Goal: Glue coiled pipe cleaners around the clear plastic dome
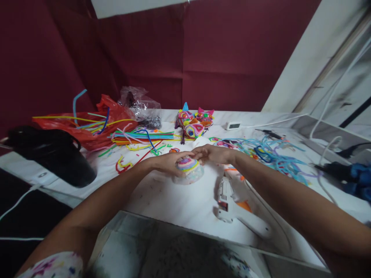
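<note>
My left hand (170, 163) is wrapped round a small domed craft piece (188, 163) above the white table. Coloured bands of what look like pipe cleaners, purple, pink and yellow, curve over its top, while its lower part looks clear and pale. At its upper right edge, the bent fingers of my right hand (211, 153) come together close to my left fingertips. Whatever is between those right fingers is hidden or too small to make out. A white glue gun (226, 199) lies on the table below my right forearm.
Finished-looking colourful animal heads (191, 129) stand at the back. A bundle of pipe cleaners (145, 136) and a red plastic bag (116, 112) are left of them, beyond a black object (55, 154). Tangled blue strands (275, 154) and a small white display (233, 126) lie right.
</note>
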### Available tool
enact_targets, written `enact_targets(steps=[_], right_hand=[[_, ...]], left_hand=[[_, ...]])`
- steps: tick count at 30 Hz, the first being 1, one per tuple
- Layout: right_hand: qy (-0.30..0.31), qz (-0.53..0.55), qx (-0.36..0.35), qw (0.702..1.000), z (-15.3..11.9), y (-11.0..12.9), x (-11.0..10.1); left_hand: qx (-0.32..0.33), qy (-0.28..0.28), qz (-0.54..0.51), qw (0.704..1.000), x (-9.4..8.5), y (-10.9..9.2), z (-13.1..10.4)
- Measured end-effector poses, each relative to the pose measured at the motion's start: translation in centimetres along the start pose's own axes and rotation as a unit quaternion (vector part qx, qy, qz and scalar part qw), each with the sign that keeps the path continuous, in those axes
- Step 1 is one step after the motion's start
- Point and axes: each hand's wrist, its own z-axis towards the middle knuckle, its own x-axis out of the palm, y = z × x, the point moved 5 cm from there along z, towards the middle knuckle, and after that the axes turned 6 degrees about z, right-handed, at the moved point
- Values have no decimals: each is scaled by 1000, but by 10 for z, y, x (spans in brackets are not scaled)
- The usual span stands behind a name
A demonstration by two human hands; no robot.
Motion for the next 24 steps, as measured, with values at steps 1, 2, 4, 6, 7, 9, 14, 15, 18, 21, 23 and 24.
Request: enact_targets(steps=[1, 2, 4, 6, 7, 9, 14, 15, 18, 21, 23, 24], right_hand=[[5, -6, 9, 1000, 1, 2, 0], [12, -11, 16, 1000, 2, 4, 1], [18, -20, 25, 999, 4, 9, 0], [19, -24, 32, 999, 6, 13, 0], [19, -24, 35, 999, 7, 15, 0], [21, -19, 43, 999, 9, 18, 0], [26, 9, 61, 998, 11, 24, 3], [25, 17, 65, 997, 11, 25, 3], [21, 42, 75, 996, 11, 26, 3], [19, 59, 82, 995, 10, 27, 3], [19, 66, 85, 994, 9, 27, 4], [20, 69, 85, 994, 9, 27, 4]], left_hand=[[7, 5, 3, 1000, -1, -1, 0], [14, 10, 4, 1000, -2, -2, 0], [31, 21, 6, 999, -3, -3, 1], [43, 31, 18, 998, -4, -3, 2], [47, 36, 25, 998, -4, -3, 2], [47, 46, 35, 997, -5, -3, 3], [59, 57, 14, 997, -7, -4, 2], [63, 55, 10, 996, -7, -4, 2], [66, 48, 8, 997, -6, 0, 2], [72, 40, 9, 997, -5, 3, 1], [77, 33, 10, 996, -5, 3, 1], [77, 31, 11, 996, -6, 2, 1]])
